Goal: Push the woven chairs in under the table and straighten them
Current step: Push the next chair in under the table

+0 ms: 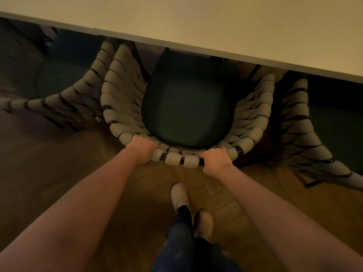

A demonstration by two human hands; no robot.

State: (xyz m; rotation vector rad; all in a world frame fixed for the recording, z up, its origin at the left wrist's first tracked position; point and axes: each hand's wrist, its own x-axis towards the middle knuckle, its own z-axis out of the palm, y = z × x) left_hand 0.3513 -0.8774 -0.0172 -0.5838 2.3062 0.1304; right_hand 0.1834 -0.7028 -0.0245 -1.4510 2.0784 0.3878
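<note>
Table: pale top, runs across the upper part of the view, edge slanting down to the right. Underside in deep shadow.

Floor: wood, herringbone pattern, dim warm light.

Middle chair: woven, thick pale cord wrapped round a dark frame, curved back and sides. It sits directly ahead, front part under the table edge, back rail toward the person. Roughly square to the table as far as the wide lens lets me judge.

Seat cushion: dark green, rounded, its far end tucked beneath the table top.

Left chair: same weave, just beside the middle chair, their side weaves nearly touching. Angled away to the left, mostly shadowed.

Right chair: same weave, just beside the middle chair on the other side, its back corner reaching out over the floor at the lower right.

Legs and shoes: dark trousers, two pale perforated shoes, one foot set ahead of the other, behind the middle chair.

Left hand: closed round the back rail of the middle chair, left of centre, fingers curled over the top.

Right hand: closed round the same rail, right of centre, knuckles up. Three wrapped cord loops show between the two hands. Both forearms bare and extended.
</note>
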